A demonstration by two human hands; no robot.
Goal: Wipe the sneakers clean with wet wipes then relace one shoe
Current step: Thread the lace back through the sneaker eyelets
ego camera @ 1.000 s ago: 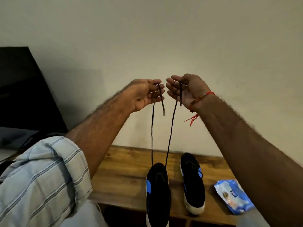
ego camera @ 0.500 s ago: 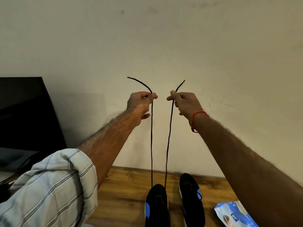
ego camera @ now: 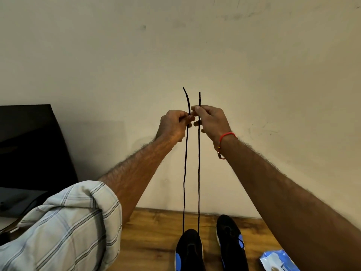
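Observation:
Two black sneakers with blue patches stand on the wooden table: the left sneaker (ego camera: pixel 189 249) at the bottom centre and the right sneaker (ego camera: pixel 230 241) beside it. A black shoelace (ego camera: pixel 184 182) rises from the left sneaker in two taut strands. My left hand (ego camera: pixel 172 125) pinches the left strand high in front of the wall. My right hand (ego camera: pixel 211 120) pinches the right strand, its fingers touching the left hand's. Both lace tips stick up above the hands.
A blue wet-wipes pack (ego camera: pixel 277 261) lies at the table's bottom right, partly behind my right forearm. The wooden table (ego camera: pixel 152 241) butts against a pale wall. A dark panel (ego camera: pixel 29 145) leans at the left.
My hands have come together until they touch, bringing the two lace strands nearly parallel. The lace tips now point straight up. The view has tilted further up.

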